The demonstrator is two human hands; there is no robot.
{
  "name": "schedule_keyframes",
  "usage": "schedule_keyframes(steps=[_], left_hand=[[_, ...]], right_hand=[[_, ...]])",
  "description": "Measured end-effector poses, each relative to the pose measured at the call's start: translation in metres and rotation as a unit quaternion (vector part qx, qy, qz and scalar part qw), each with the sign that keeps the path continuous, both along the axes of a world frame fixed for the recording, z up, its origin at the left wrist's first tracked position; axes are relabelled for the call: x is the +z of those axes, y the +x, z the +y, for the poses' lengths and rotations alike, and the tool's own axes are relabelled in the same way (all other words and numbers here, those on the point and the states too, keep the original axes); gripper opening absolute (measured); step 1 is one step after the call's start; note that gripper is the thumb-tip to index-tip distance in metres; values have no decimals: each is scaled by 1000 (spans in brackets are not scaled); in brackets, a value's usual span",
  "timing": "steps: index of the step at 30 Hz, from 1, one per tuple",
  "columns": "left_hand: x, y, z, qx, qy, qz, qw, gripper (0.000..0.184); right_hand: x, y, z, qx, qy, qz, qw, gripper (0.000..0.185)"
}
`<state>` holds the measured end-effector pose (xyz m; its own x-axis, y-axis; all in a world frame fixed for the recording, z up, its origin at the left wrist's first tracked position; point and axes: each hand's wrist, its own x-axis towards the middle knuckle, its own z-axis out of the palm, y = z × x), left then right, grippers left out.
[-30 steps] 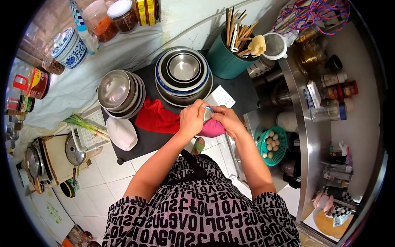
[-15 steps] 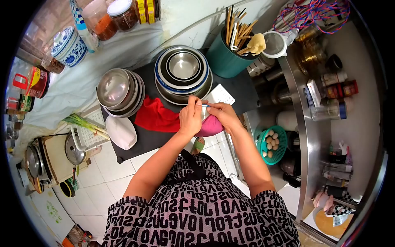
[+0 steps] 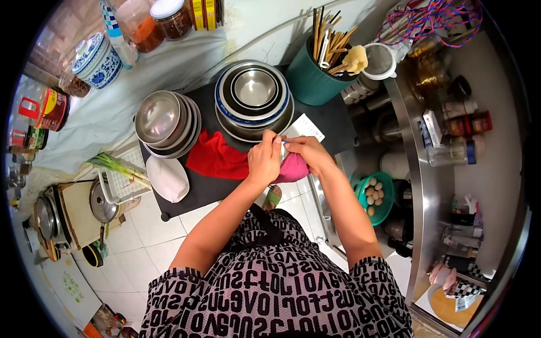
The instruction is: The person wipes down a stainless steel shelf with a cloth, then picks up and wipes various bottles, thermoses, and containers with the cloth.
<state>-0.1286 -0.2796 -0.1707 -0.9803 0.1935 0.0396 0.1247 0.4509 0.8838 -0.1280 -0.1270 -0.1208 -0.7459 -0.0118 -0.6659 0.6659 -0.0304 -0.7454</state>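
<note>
My left hand (image 3: pixel 264 160) and my right hand (image 3: pixel 311 155) meet at the front edge of the dark table (image 3: pixel 211 195), fingers pinched around a small light item with a blue edge, mostly hidden by the fingers. A pink cloth (image 3: pixel 294 168) hangs just below my right hand. Left of my left hand, a red cloth (image 3: pixel 215 156) lies on the table. Behind both hands stands a stack of nested metal bowls (image 3: pixel 255 88), and a white printed card (image 3: pixel 306 128) lies beside it.
More bowls (image 3: pixel 160 118) and a white dish (image 3: pixel 167 178) sit at the left. A green container (image 3: pixel 315 76) of chopsticks stands behind, right. A green basket of eggs (image 3: pixel 376 194) and a metal shelf (image 3: pixel 420 186) are at the right. Spring onions (image 3: pixel 118 169) lie over a white basket.
Both hands stay together, with small shifts of the fingers around the light item. The surroundings have shifted slightly in the view. The cloths and bowls keep their places on the table.
</note>
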Motion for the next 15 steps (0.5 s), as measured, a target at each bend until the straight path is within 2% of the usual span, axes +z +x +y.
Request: schedule_keyframes(steps=[3, 5, 9, 12, 14, 15], left_hand=[[1, 0, 1, 8, 1, 17, 1000, 22], [10, 1, -1, 9, 39, 10, 999, 22], [2, -1, 2, 15, 60, 26, 998, 22], [1, -3, -1, 13, -9, -19, 1000, 24], [-7, -5, 2, 59, 106, -27, 992, 29], [-5, -4, 6, 81, 176, -37, 980, 34]], right_hand=[[2, 0, 2, 6, 13, 4, 1000, 38], [-8, 2, 14, 22, -62, -3, 998, 38], [-3, 3, 14, 24, -74, -7, 997, 38], [-11, 4, 0, 17, -22, 23, 999, 37], [-28, 14, -8, -75, 22, 149, 986, 39], [-32, 19, -12, -101, 123, 209, 965, 35]])
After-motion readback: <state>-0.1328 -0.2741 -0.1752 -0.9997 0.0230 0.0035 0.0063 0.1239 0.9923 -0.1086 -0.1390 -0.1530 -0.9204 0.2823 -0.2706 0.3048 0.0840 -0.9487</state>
